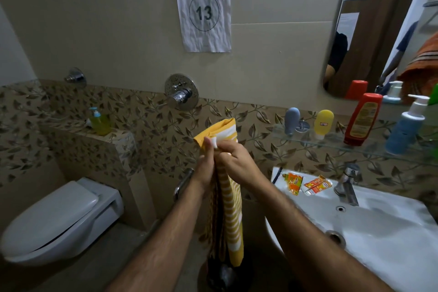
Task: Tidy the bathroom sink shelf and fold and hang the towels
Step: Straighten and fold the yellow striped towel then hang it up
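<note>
Lower frame: two bare forearms rise toward centre. Left hand (205, 165) and right hand (233, 161) meet at mid-frame on a yellow-and-white striped towel (233, 216). Left thumb and fingers pinch the towel's folded top edge; right fingers curl over the same fold from the right. The rest of the towel hangs straight down between the wrists, its lower end near the bottom centre. A darker patterned cloth (214, 216) hangs just behind it, on the left.

A chrome rail (182, 184) shows behind the left wrist; whether the towel already lies over it I cannot tell.

Right of centre: white sink (379, 232), two orange sachets (305, 184) on its back ledge, tap (347, 185) beside them. Lower left: toilet (59, 216).

Farther, upper right: glass shelf (331, 141) with a grey tube, yellow tube, red bottle (361, 118) and blue pump bottle. Mirror above.

Risks, as I judge them: the pinch is narrow, so the fold may slip open; tugging could drag the dark cloth down; a loose end could swing into the wet sink.
</note>
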`<state>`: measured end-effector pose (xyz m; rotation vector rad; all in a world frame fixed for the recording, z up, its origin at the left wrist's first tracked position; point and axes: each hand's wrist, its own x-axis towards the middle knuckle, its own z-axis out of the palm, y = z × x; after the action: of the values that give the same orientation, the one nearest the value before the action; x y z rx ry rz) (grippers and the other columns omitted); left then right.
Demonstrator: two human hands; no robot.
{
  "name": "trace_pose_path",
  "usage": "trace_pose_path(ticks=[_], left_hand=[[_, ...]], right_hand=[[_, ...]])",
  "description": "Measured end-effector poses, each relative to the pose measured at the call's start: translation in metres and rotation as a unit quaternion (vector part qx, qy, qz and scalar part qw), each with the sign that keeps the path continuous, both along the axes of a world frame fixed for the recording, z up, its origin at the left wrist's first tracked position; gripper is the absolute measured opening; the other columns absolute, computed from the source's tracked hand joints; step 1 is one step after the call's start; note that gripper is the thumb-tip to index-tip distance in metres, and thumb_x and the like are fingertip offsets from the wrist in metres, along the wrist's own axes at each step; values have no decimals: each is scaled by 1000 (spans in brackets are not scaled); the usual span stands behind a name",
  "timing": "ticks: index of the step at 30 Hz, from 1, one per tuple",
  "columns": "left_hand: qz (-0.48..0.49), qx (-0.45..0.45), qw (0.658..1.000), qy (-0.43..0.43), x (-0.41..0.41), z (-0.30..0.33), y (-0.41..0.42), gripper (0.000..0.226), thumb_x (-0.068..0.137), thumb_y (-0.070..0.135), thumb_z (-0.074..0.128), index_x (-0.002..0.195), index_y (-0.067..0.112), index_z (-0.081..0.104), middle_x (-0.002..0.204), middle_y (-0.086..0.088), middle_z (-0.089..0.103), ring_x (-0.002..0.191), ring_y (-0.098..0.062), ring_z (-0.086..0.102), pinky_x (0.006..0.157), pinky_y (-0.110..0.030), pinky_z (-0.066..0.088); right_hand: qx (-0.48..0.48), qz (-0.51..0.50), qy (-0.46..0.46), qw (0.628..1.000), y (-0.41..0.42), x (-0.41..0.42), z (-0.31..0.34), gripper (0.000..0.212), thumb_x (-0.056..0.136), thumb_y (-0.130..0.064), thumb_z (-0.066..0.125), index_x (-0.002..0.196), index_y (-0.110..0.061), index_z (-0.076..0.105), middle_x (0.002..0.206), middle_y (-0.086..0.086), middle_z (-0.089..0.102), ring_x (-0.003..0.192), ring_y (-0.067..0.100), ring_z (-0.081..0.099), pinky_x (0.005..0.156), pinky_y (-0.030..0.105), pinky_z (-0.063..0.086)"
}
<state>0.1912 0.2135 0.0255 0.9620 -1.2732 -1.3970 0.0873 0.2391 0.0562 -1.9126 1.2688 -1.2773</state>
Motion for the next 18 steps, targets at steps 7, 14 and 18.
trace_pose_path(ticks=[7, 14, 18], left_hand=[[51, 5, 997, 58, 6, 20, -2, 53, 87, 53, 55, 115, 9, 67, 108, -9, 73, 104, -23, 69, 88, -35, 56], [-32, 45, 987, 153, 12, 36, -2, 50, 96, 44, 38, 115, 7, 65, 113, -20, 68, 103, -35, 66, 91, -48, 53], [-79, 45, 975, 202, 10, 46, 1, 53, 83, 46, 45, 115, 9, 65, 114, -17, 69, 104, -33, 66, 94, -48, 50]], right_hand=[[145, 173, -139, 964, 6, -20, 9, 55, 85, 15, 36, 128, -6, 64, 135, 2, 62, 129, 12, 54, 104, 34, 48], [31, -97, -245, 964, 4, -59, 10, 28, 85, -6, 71, 112, -13, 65, 104, 10, 71, 101, 27, 69, 77, 31, 58], [106, -73, -181, 975, 3, -87, 16, 81, 74, -26, 84, 142, -20, 41, 127, 2, 61, 115, 16, 61, 91, 34, 55]])
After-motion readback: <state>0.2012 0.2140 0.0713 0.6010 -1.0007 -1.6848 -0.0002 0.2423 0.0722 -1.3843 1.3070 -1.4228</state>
